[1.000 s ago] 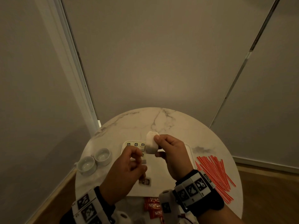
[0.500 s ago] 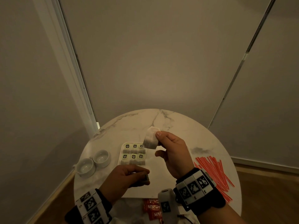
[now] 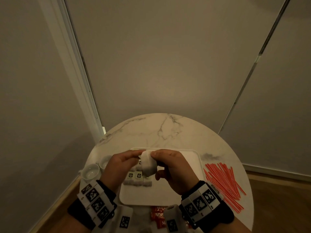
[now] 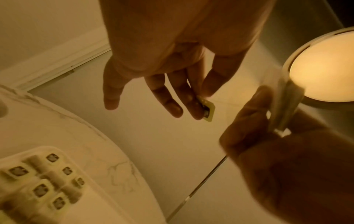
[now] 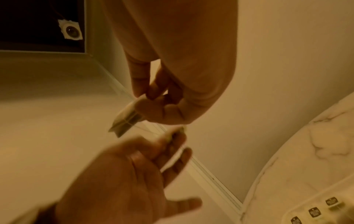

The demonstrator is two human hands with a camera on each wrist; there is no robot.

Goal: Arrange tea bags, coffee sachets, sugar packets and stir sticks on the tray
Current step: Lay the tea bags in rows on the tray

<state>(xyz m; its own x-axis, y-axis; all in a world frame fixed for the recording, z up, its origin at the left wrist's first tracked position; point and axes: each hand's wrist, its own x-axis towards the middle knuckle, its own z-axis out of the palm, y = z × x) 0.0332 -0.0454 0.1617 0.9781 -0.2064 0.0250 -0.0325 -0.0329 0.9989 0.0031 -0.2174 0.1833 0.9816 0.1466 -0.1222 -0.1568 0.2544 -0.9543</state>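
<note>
Above the white tray [image 3: 193,167] my right hand [image 3: 152,157] pinches a white tea bag [image 3: 148,167] by its top. My left hand [image 3: 139,153] meets it from the left and pinches the bag's small paper tag [image 4: 208,110] between thumb and fingers. In the right wrist view the tea bag [image 5: 125,119] hangs from my right fingers, with the left hand [image 5: 175,136] just below it. Several tea bags with tags [image 3: 134,176] lie in rows on the tray's left half, partly hidden by my hands. Red stir sticks [image 3: 223,182] lie on the table to the right.
Two white cups [image 3: 90,171] stand at the left edge of the round marble table [image 3: 159,128]. Red coffee sachets [image 3: 158,215] lie at the near edge, between my wrists. The tray's right half is bare. Walls close in behind the table.
My left hand has risen from the near part of the tray up to the tea bag and now holds its tag. The right hand has lowered the bag slightly.
</note>
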